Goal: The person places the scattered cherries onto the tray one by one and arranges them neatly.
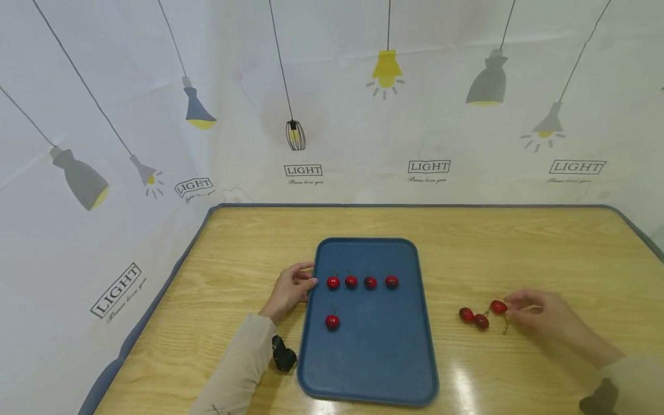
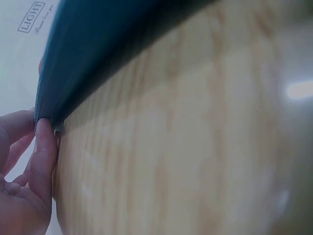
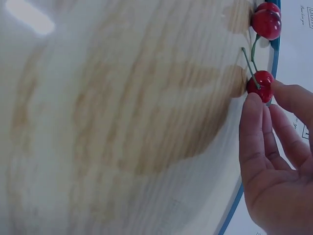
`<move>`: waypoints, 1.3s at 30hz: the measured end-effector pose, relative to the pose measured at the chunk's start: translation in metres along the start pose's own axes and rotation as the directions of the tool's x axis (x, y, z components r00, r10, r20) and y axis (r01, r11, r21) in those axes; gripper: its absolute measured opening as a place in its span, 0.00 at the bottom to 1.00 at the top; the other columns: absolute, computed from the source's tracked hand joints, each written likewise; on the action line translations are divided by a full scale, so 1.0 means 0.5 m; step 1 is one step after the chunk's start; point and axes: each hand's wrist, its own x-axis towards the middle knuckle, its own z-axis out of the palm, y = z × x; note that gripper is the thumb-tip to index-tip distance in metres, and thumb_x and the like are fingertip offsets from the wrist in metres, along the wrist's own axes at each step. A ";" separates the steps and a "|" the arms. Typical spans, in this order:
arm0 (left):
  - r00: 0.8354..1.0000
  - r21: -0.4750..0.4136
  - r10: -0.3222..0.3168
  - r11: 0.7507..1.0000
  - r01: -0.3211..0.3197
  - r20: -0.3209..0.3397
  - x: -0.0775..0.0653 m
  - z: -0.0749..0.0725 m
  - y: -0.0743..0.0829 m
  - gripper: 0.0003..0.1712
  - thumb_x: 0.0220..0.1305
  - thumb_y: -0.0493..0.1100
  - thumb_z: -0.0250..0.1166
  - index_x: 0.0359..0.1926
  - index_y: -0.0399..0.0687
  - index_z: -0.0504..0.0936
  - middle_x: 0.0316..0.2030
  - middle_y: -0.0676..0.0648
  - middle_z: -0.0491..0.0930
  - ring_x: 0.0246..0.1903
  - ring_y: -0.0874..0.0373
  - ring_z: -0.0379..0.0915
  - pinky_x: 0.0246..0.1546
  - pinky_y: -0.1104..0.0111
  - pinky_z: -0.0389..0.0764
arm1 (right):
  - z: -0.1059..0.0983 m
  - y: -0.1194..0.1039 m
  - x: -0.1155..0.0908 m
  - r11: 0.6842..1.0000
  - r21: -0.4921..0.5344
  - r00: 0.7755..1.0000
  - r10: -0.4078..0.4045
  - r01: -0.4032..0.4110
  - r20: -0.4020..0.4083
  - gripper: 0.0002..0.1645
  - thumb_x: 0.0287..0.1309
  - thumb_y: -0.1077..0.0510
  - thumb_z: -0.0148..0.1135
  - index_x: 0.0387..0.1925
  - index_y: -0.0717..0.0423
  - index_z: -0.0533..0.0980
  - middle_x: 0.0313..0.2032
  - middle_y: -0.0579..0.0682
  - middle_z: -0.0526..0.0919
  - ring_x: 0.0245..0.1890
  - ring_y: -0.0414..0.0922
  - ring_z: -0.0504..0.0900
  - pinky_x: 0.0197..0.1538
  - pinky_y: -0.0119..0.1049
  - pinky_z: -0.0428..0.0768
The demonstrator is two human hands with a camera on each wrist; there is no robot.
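A blue tray [image 1: 373,369] lies on the table with several red cherries on it: a row of stemmed ones toward the far end and a single cherry [image 1: 332,321] nearer on the left. My left hand [image 1: 289,290] holds the tray's left rim, thumb and fingertips at its edge. To the right of the tray, my right hand [image 1: 544,317] pinches a cherry [image 3: 260,87] between thumb and fingertips; its green stem points away from the fingers. Two more cherries [image 1: 474,318] lie on the table just left of that one.
The wooden table [image 1: 259,230] has a dark blue edge strip [image 1: 415,205]. Beyond it hangs a white sheet [image 1: 353,144] printed with lamps and the word LIGHT. A small black device [image 1: 283,353] sits at the left wrist, beside the tray.
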 end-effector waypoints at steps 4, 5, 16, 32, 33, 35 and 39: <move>1.000 -0.001 0.001 1.000 -0.001 0.010 0.001 -0.001 -0.001 0.25 0.57 0.35 0.60 0.57 0.41 0.68 0.40 0.40 0.72 0.30 0.56 0.71 0.24 0.65 0.78 | 0.006 0.001 -0.001 0.999 -0.031 1.000 0.005 -0.005 -0.003 0.23 0.51 0.57 0.61 0.45 0.71 0.70 0.35 0.56 0.78 0.33 0.47 0.78 0.33 0.31 0.77; 1.000 0.002 0.002 1.000 -0.002 0.011 0.001 -0.001 0.000 0.25 0.57 0.35 0.60 0.57 0.41 0.68 0.40 0.40 0.72 0.30 0.56 0.71 0.24 0.66 0.78 | 0.008 0.001 0.000 0.999 -0.038 1.000 0.004 -0.004 -0.008 0.23 0.51 0.58 0.62 0.45 0.70 0.71 0.35 0.56 0.78 0.32 0.47 0.78 0.32 0.31 0.77; 1.000 0.034 0.008 0.999 -0.008 -0.009 -0.003 0.001 0.004 0.23 0.58 0.37 0.60 0.56 0.46 0.70 0.40 0.42 0.72 0.30 0.57 0.71 0.24 0.66 0.78 | 0.022 0.005 0.001 0.999 -0.045 1.000 0.002 -0.003 -0.025 0.23 0.49 0.59 0.63 0.44 0.71 0.71 0.33 0.54 0.79 0.30 0.42 0.78 0.31 0.29 0.76; 1.000 0.024 0.004 1.000 -0.004 0.014 -0.035 -0.002 0.048 0.24 0.58 0.33 0.58 0.57 0.38 0.68 0.41 0.37 0.71 0.32 0.53 0.71 0.26 0.65 0.78 | 0.031 -0.001 0.013 0.998 -0.032 0.998 -0.055 0.056 0.035 0.22 0.50 0.58 0.62 0.43 0.71 0.72 0.28 0.50 0.77 0.24 0.34 0.73 0.28 0.29 0.73; 1.000 0.029 0.003 1.000 -0.003 0.013 -0.040 -0.001 0.054 0.24 0.58 0.33 0.58 0.57 0.38 0.67 0.41 0.37 0.71 0.32 0.53 0.71 0.26 0.65 0.78 | 0.031 -0.002 0.013 0.998 -0.023 0.998 -0.052 0.053 0.040 0.22 0.50 0.58 0.62 0.44 0.71 0.72 0.28 0.50 0.76 0.24 0.34 0.73 0.27 0.29 0.73; 1.000 0.031 0.001 1.000 -0.001 0.011 -0.046 0.000 0.062 0.24 0.59 0.33 0.58 0.57 0.37 0.67 0.42 0.37 0.71 0.32 0.53 0.71 0.26 0.65 0.78 | 0.030 -0.002 0.013 0.998 -0.019 0.998 -0.053 0.054 0.041 0.22 0.50 0.59 0.63 0.43 0.71 0.72 0.28 0.50 0.76 0.24 0.34 0.72 0.27 0.29 0.73; 1.000 0.037 0.005 0.999 -0.006 0.009 -0.049 0.001 0.069 0.24 0.59 0.33 0.57 0.57 0.37 0.67 0.41 0.37 0.71 0.32 0.53 0.71 0.26 0.66 0.78 | 0.030 -0.001 0.013 0.997 -0.024 0.997 -0.070 0.071 0.031 0.22 0.48 0.59 0.64 0.43 0.71 0.72 0.27 0.49 0.76 0.24 0.34 0.72 0.28 0.28 0.73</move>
